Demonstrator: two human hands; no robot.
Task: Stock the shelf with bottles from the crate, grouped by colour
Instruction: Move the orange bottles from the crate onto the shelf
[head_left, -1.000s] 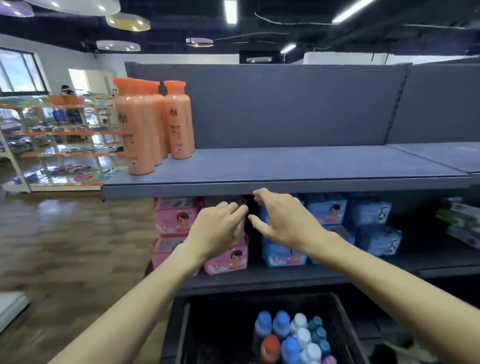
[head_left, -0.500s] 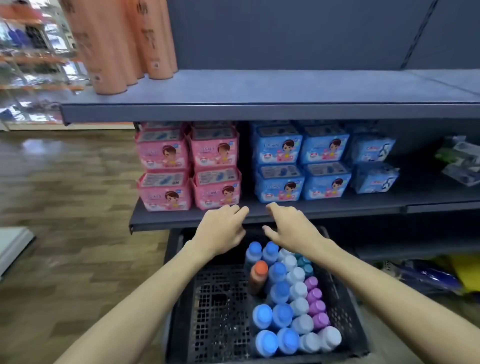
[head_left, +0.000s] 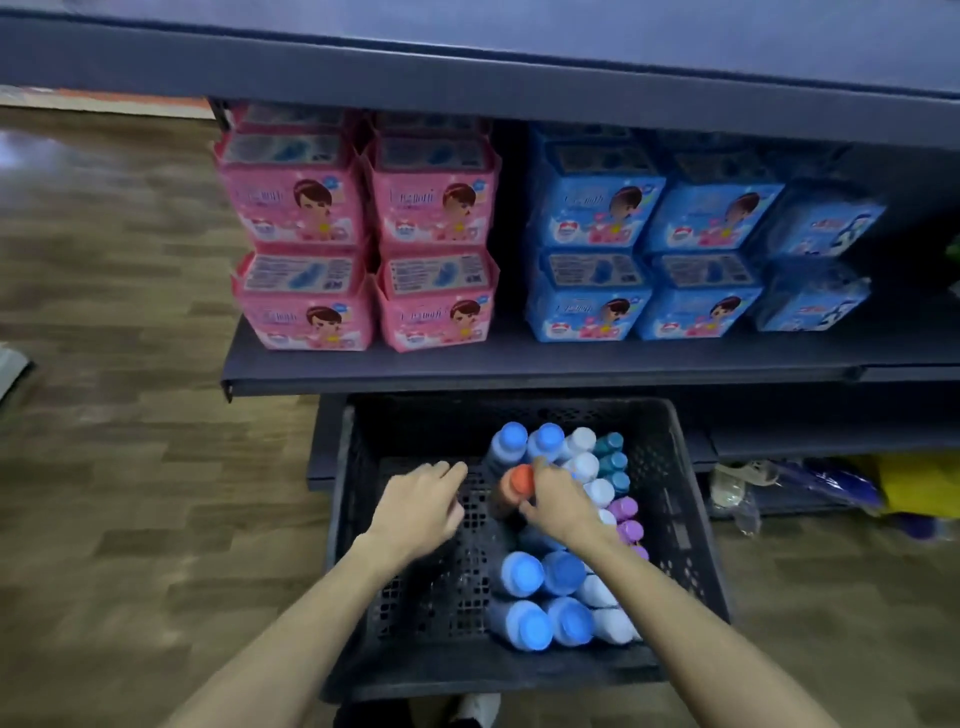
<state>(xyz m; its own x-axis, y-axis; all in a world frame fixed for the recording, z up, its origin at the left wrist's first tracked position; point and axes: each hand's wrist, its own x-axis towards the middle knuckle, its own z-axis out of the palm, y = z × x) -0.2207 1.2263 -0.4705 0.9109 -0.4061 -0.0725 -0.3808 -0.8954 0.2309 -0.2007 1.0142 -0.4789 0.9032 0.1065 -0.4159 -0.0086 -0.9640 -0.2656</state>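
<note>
A black plastic crate (head_left: 693, 545) sits on the floor under the shelves. Its right half holds upright bottles: several blue-capped (head_left: 521, 571), white (head_left: 581, 441), teal (head_left: 610, 462) and purple (head_left: 626, 506) ones. One orange bottle (head_left: 519, 482) stands at the left edge of the group. My right hand (head_left: 563, 506) grips this orange bottle just below its cap, thumb on the near side. My left hand (head_left: 421, 512) hovers with loose fingers over the crate's bare left half and holds nothing. The top shelf's front edge (head_left: 467, 78) runs across the top of the view.
The middle shelf (head_left: 519, 366) above the crate carries stacked pink packs (head_left: 306, 208) on the left and blue packs (head_left: 592, 208) on the right. Wooden floor (head_left: 130, 415) lies to the left. Bags and clutter (head_left: 831, 488) fill the low space to the right.
My view has tipped down from the top shelf to the crate. Both hands dropped into the crate, and my right hand closed round the orange bottle.
</note>
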